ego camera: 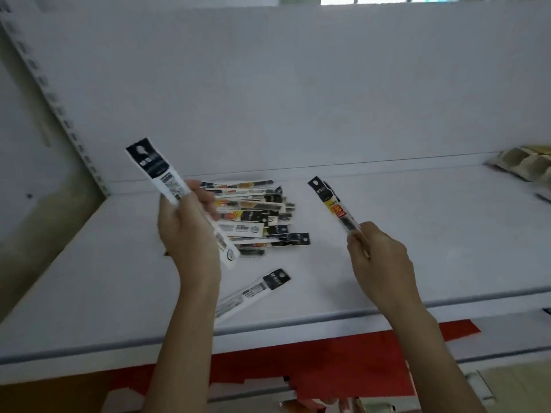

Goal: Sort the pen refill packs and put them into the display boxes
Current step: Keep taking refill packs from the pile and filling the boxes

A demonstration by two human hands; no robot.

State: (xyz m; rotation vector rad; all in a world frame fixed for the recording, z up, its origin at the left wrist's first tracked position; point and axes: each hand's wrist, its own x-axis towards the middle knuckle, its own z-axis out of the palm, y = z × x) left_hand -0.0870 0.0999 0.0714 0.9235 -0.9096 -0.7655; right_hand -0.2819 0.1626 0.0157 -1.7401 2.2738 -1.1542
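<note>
— While both hands are raised over the shelf (432, 248), I see one pack in each. The left hand (187, 231) has its fingers curled round a white-backed refill pack (155, 171), barcode side toward the camera, black header pointing up and to the left.

— And the right?

— The right hand (378, 257) pinches the lower end of a yellow-labelled refill pack (331, 201) between thumb and fingertips. Its black header also points up and left, and it is held above the shelf, apart from the pile.

— Where are the others?

— A loose pile of packs (256, 216) lies on the shelf near the back panel (298, 99), just behind the left hand, the packs overlapping mostly crosswise. A single pack (253, 293) lies alone nearer the front edge, between the two forearms, slanted with its black header to the right.

— Any display box in view?

— I see one beige display box (524, 165) at the far right of the shelf, by the back panel and cut by the frame edge. It shows several open compartments, but it is too blurred for me to tell what is in them. Both held packs are well apart from it.

— Anything lower down?

— A red strip (328, 362) runs under the shelf's front edge.
</note>
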